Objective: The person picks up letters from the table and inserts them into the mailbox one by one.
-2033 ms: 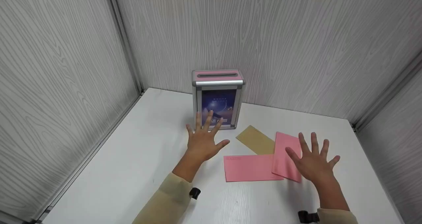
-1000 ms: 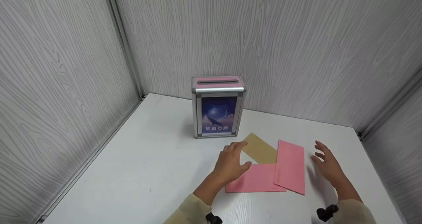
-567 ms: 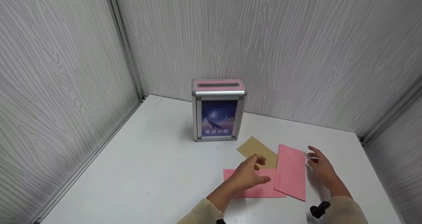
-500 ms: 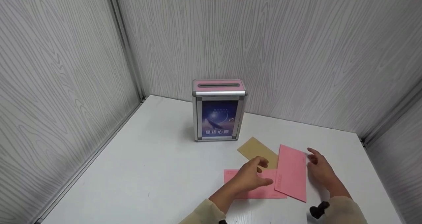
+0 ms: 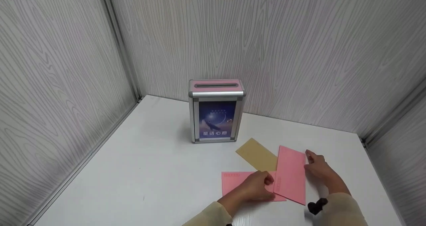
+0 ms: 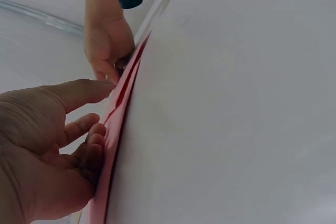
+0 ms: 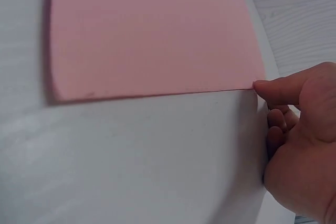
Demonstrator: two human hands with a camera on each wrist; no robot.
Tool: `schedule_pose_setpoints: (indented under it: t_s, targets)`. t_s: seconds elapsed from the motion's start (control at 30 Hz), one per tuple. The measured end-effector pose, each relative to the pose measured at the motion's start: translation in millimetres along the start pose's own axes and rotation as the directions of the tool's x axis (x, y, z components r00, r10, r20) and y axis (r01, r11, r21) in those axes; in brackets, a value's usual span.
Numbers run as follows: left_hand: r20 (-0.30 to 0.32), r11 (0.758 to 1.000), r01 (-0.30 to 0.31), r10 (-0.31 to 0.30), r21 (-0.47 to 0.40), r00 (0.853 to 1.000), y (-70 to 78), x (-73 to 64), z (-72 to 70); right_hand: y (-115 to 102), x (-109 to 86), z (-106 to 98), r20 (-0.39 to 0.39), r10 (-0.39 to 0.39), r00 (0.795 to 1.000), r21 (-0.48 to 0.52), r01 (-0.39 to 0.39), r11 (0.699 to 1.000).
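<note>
A pink envelope [image 5: 289,176] lies slanted over the ends of a second pink envelope [image 5: 229,184] and a brown envelope [image 5: 255,154]. At its lower left edge is my left hand [image 5: 256,187], above the second pink envelope, thumb near the edge and fingers bent. In the left wrist view, the left hand [image 6: 42,145] has its fingertips right at the pink paper [image 6: 113,135]. My right hand [image 5: 319,169] touches the slanted envelope's right edge. The right wrist view shows one digit of the right hand [image 7: 304,114] at the corner of the pink envelope [image 7: 157,35], other fingers curled.
An upright metal-framed box [image 5: 218,119] with a slot [image 5: 216,85] in its pink top stands near the back wall [image 5: 283,53]. A blue poster covers its front. The white table [image 5: 159,159] is enclosed by grey wood-grain panels on the sides.
From spread out above the table, both hands have come down to the slanted pink envelope. My left hand has moved right to its left edge, my right hand in to its right edge.
</note>
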State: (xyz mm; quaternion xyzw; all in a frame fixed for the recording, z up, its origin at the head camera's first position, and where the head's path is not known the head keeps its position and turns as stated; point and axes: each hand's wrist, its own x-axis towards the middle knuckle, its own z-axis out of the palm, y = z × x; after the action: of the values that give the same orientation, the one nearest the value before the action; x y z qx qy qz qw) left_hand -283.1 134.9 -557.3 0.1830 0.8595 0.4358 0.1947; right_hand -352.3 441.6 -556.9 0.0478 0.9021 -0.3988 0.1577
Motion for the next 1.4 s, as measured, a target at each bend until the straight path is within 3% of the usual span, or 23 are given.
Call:
schedule_pose_setpoints:
  t_s: [0.3, 0.63, 0.93, 1.07, 1.2, 1.4]
  targets:
    - [-0.036, 0.996, 0.034, -0.031, 0.085, 0.999, -0.3, 3.5, 9.2, -1, -0.8, 3, -0.018, 0.027, 0.999, -0.012, -0.028, 1.0]
    - [-0.074, 0.993, 0.08, -0.074, 0.082, 0.995, 3.3, 6.9, 13.4, 0, -0.5, 3, -0.044, -0.007, 0.999, -0.015, 0.006, 1.0]
    - [-0.063, 0.995, 0.067, -0.062, 0.078, 0.996, 3.8, 5.2, 9.3, 2, -1.9, 5, -0.037, -0.011, 0.999, -0.02, 0.01, 1.0]
    - [-0.04, 0.997, 0.068, -0.067, 0.024, 0.997, 3.7, 2.7, 5.6, 3, -3.1, 6, -0.04, -0.017, 0.999, -0.023, 0.016, 1.0]
    - [-0.025, 0.988, 0.117, -0.12, -0.097, 0.992, 4.8, 1.1, 3.1, 3, -3.8, 7, -0.058, 0.009, 0.998, -0.034, -0.011, 0.999]
    - [-0.016, 0.977, 0.141, -0.145, -0.16, 0.989, 6.4, 1.7, 5.5, 2, -2.9, 11, -0.079, 0.013, 0.997, -0.069, -0.018, 0.997]
